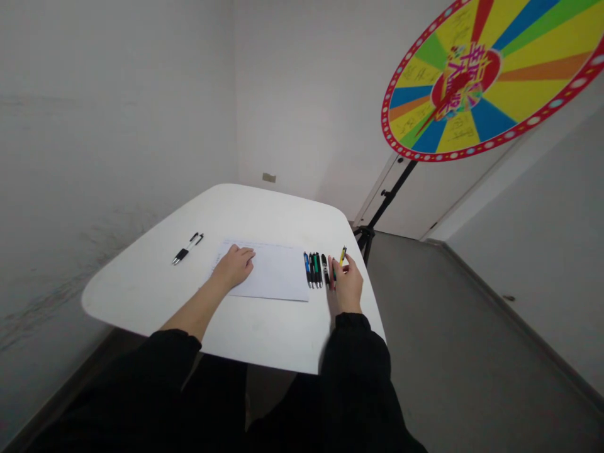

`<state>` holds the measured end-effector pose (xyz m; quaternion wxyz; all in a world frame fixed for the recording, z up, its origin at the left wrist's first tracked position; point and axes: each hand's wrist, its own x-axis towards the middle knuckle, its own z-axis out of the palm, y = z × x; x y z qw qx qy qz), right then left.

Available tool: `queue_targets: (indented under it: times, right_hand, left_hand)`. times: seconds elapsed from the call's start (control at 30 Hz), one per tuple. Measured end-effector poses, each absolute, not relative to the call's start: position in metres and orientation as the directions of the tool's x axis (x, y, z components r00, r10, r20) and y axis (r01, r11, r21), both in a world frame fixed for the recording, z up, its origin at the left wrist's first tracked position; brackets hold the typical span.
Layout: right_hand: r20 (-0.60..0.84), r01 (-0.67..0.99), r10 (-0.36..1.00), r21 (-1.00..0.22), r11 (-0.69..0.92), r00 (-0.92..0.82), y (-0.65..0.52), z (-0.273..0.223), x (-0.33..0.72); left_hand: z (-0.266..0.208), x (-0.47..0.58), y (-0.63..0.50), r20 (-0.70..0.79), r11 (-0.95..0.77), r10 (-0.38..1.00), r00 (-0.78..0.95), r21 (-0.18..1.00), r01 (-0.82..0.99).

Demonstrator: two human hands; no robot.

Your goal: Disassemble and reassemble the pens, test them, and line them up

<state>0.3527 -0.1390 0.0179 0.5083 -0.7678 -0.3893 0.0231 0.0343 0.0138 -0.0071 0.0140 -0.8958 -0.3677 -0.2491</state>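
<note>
My left hand (234,267) lies on a sheet of white paper (274,277), its fingers resting loosely near the upper left part. At the right side of the table, my right hand (349,284) has its fingers closed around a yellow pen (343,254) with a dark top. Beside those fingers is a row of several pens, among them a blue pen (307,269), a green-and-black pen (316,270) and a black-and-white pen (325,269). One more slim item at the fingertips is partly hidden by the hand.
Two black-and-white pens (184,253) lie together on the left part of the white table (264,327). A colourful prize wheel (491,75) on a black tripod stand (389,198) rises beyond the table's right edge. Pale walls stand close at the left and back.
</note>
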Motion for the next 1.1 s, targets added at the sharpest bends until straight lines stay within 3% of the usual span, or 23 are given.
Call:
queue_targets:
  times: [0.17,0.47,1.1]
  right_hand:
    - [0.254,0.597,0.653,-0.708,-0.377,0.713,-0.15,0.004,0.378]
    - [0.297,0.72,0.7,-0.537,-0.439,0.649,-0.145,-0.002,0.383]
    - [0.323,0.74,0.707,-0.526,-0.419,0.629,-0.146,-0.001,0.382]
  left_hand:
    - [-0.008,0.035,0.015,0.449,-0.724,0.654,0.609,0.139,0.675]
    - [-0.006,0.035,0.014,0.456,-0.731,0.65,0.608,0.156,0.664]
    - [-0.008,0.035,0.014,0.476,-0.73,0.647,0.596,0.162,0.664]
